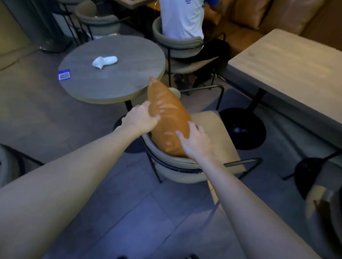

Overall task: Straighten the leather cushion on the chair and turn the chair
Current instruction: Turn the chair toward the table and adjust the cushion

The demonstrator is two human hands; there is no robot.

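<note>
An orange-brown leather cushion [167, 112] stands on edge in a grey padded chair [213, 133], leaning against the curved backrest [175, 165]. My left hand [140, 118] grips the cushion's left edge, fingers curled around it. My right hand [196, 140] lies flat on the cushion's lower right side, fingers spread and pressing on the leather. The chair's backrest faces me and its beige seat points away to the right.
A round grey table [113, 70] with a white object [104, 61] and a blue card [63, 75] stands just left of the chair. A long pale table [304, 79] is at right, its black base [242, 127] near the seat. A person sits on a chair behind. Another chair [336, 195] is at far right.
</note>
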